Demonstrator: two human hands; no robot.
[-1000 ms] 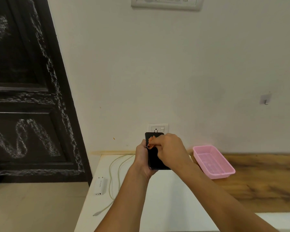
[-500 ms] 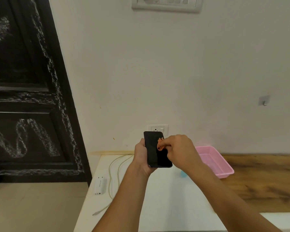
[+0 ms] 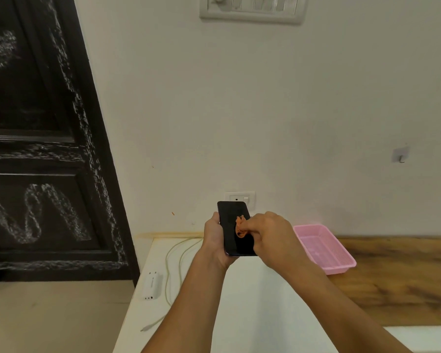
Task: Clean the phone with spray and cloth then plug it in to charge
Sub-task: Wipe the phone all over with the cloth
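My left hand (image 3: pixel 215 238) grips a black phone (image 3: pixel 233 220) upright above the white table, screen toward me. My right hand (image 3: pixel 270 233) pinches a small orange cloth (image 3: pixel 240 226) and presses it on the right-middle of the screen. A white charger block (image 3: pixel 152 286) lies at the table's left edge, with its pale cable (image 3: pixel 175 266) looping across the top and the plug end (image 3: pixel 148 327) hanging off the front-left edge. A wall socket (image 3: pixel 241 198) sits just behind the phone. No spray bottle shows.
A pink plastic basket (image 3: pixel 325 248) stands on the wooden counter (image 3: pixel 397 281) right of my hands. A dark carved door (image 3: pixel 36 149) fills the left. A switch panel (image 3: pixel 251 8) is high on the wall, and a small hook (image 3: pixel 400 155) is at right.
My right hand with the cloth has slid from the phone's top left corner down and right to mid-screen. The left hand keeps its grip; the view shifted slightly.
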